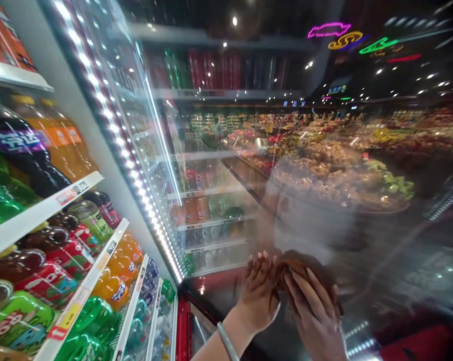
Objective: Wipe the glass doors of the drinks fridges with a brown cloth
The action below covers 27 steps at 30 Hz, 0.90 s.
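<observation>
A brown cloth (284, 268) is bunched against the glass door (226, 240) of a drinks fridge. My right hand (316, 311) presses on the cloth, its fingers bent over it and holding it to the glass. Close beside it, my left hand (258, 296) lies against the pane with fingers stretched upward, its thumb side next to the cloth. A pale bangle (227, 341) circles my left wrist. Part of the cloth is hidden under my right hand. Reflections of shelves and produce cover the glass around both hands.
To the left, fridge shelves (109, 240) hold soda bottles, among them orange bottles (117, 281), green bottles (94, 321) and dark bottles (23, 145). A bright LED strip (131, 165) runs down the fridge's side. The red lower frame (183, 326) stands near my left forearm.
</observation>
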{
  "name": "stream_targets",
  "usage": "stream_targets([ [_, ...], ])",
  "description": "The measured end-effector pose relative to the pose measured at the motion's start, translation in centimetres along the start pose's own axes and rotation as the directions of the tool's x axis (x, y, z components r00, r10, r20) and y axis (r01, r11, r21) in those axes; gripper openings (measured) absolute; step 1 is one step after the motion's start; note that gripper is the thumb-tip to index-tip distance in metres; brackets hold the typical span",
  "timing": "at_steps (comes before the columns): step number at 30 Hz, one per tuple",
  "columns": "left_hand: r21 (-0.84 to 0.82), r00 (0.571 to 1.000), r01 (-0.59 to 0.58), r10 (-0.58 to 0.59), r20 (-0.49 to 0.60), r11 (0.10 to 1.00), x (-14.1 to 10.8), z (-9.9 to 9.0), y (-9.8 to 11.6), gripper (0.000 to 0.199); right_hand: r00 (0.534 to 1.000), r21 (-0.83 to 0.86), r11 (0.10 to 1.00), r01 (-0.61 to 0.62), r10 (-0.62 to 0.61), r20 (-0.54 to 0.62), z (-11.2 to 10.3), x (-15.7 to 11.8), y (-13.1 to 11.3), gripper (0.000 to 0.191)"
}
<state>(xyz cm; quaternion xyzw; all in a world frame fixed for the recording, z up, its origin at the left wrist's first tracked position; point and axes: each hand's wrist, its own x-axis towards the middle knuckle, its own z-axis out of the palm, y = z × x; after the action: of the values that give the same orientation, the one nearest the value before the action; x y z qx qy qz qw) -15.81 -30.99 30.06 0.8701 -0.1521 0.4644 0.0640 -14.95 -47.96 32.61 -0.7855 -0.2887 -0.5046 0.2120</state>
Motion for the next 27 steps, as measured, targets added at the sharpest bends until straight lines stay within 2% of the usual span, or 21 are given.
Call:
stream_targets([
  [3,0.026,0.999,-0.027,0.028,-0.045,0.999,3.1,-0.5,-0.2,0.074,0.992,-0.062,0.997,-0.052,0.045,-0.114,-0.7,3.4,0.6,0.059],
  [6,0.004,0.995,-0.021,0.021,-0.098,1.000,6.4,-1.4,0.0,0.075,0.978,-0.182,0.983,-0.023,-0.015,-0.207,-1.5,6.2,1.3,0.067],
  [8,-0.023,0.991,-0.017,0.014,-0.136,1.000,8.0,-1.9,0.3,0.074,0.982,-0.209,0.978,0.023,-0.062,-0.178,-1.5,6.1,1.8,0.063],
  [11,-0.058,0.986,-0.021,0.011,-0.169,0.998,9.5,-2.6,0.3,0.074,0.989,-0.202,0.973,0.108,-0.127,-0.080,-1.4,4.4,2.7,0.055],
  [13,-0.082,0.984,-0.030,0.015,-0.178,0.996,10.7,-3.0,0.4,0.074,0.991,-0.224,0.969,0.106,-0.122,-0.061,-1.8,4.5,2.8,0.055],
  [15,-0.118,0.981,-0.055,0.032,-0.189,0.991,12.4,-3.6,0.6,0.071,0.991,-0.268,0.962,0.049,-0.080,-0.106,-2.7,6.5,2.5,0.057],
  [17,-0.161,0.976,-0.090,0.055,-0.211,0.983,14.4,-4.4,1.0,0.069,0.977,-0.311,0.950,-0.008,-0.058,-0.204,-3.8,9.8,2.0,0.061],
  [19,-0.194,0.973,-0.120,0.076,-0.220,0.974,16.2,-5.2,1.3,0.069,0.950,-0.334,0.942,-0.031,-0.076,-0.301,-4.8,12.6,1.6,0.061],
  [21,-0.205,0.971,-0.135,0.088,-0.224,0.969,17.3,-6.0,1.3,0.070,0.935,-0.357,0.933,-0.040,-0.091,-0.344,-5.4,13.9,1.4,0.060],
  [24,-0.202,0.966,-0.177,0.130,-0.224,0.963,17.8,-6.6,0.7,0.073,0.942,-0.366,0.929,-0.052,-0.076,-0.326,-5.2,14.2,0.9,0.058],
  [27,-0.239,0.951,-0.220,0.154,-0.267,0.946,19.0,-7.0,0.0,0.071,0.958,-0.344,0.938,0.048,-0.142,-0.251,-5.4,16.3,0.5,0.053],
])
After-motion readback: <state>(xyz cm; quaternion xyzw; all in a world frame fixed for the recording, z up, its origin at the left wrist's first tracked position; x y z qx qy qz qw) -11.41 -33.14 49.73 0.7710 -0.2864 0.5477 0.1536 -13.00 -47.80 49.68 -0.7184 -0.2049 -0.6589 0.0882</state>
